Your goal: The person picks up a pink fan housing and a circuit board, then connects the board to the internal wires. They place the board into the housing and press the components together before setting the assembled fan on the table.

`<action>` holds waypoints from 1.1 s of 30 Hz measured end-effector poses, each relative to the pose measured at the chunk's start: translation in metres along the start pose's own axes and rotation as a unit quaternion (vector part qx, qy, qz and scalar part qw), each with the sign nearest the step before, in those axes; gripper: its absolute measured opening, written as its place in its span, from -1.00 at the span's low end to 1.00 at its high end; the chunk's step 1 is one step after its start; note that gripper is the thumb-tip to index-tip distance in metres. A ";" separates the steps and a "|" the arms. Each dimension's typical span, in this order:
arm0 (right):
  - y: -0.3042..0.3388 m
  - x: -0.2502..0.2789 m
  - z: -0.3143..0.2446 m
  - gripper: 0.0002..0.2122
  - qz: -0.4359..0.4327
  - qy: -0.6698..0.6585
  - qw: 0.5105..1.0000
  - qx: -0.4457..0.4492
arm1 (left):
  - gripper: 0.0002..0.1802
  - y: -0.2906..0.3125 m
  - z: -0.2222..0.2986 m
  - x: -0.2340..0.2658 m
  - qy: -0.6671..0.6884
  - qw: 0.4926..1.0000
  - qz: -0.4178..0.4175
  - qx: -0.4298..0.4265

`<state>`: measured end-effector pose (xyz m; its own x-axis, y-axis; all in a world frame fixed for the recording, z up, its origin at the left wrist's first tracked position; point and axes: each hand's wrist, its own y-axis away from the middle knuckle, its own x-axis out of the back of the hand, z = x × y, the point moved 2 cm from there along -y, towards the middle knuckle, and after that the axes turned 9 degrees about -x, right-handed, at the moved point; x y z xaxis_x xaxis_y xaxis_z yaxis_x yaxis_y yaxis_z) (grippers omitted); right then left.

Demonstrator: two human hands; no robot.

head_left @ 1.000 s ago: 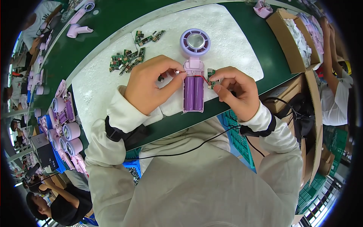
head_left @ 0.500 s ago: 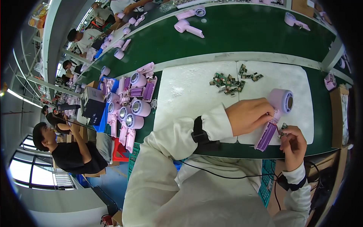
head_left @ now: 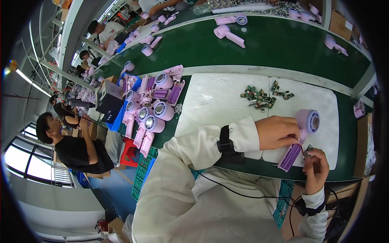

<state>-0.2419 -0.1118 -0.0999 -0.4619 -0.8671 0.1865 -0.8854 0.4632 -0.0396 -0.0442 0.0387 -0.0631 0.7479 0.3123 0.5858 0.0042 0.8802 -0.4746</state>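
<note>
A lilac hair-dryer-shaped housing [head_left: 307, 120] lies on the white foam sheet, its round head away from me and its opened handle [head_left: 290, 157] showing a ribbed purple inside. My left hand [head_left: 278, 133] is closed at the neck of the housing, fingertips pinching there; they partly cover the neck. In my right hand [head_left: 317, 168], thumb and fingers pinch a small green circuit board [head_left: 307, 151] just right of the handle. A thin dark red wire [head_left: 302, 149] shows between board and neck.
Several more circuit boards [head_left: 259, 98] lie in a loose pile on the white foam sheet [head_left: 219, 99]. To the left, lilac housings [head_left: 163, 110] are heaped beside a blue bin [head_left: 118, 118]. Beyond a pale rail [head_left: 227, 69] runs a green belt [head_left: 275, 44] with scattered housings. A person [head_left: 81, 150] sits at left.
The whole view has shifted, so the bench appears lower and slightly to the right. The housing's head has turned a little, showing more of its round end. Both hands keep their grips.
</note>
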 end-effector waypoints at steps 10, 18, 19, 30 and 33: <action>0.003 0.005 0.009 -0.86 -0.003 -0.010 1.000 -0.022 | -0.82 0.004 -0.008 -0.021 0.103 0.990 0.077 0.050; -0.021 0.003 -0.018 -0.85 0.047 0.075 0.993 0.072 | -0.82 0.002 -0.016 -0.040 0.065 0.993 0.098 0.001; -0.027 -0.002 -0.028 -0.86 0.039 0.127 0.987 0.093 | -0.82 0.000 -0.018 -0.041 0.074 0.992 0.098 0.005; -0.035 -0.016 -0.077 -0.73 -0.012 0.243 0.959 0.146 | -0.87 0.007 -0.008 -0.028 0.204 0.972 0.097 0.061; -0.029 -0.010 -0.077 -0.68 -0.033 0.253 0.957 0.138 | -0.89 0.001 -0.004 -0.030 0.236 0.967 0.084 0.052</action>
<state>-0.2077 -0.1021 -0.0248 -0.3829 -0.6604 0.6460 -0.9237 0.2846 -0.2566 -0.0639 0.0292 -0.0835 0.9518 0.2778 0.1298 -0.1919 0.8699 -0.4543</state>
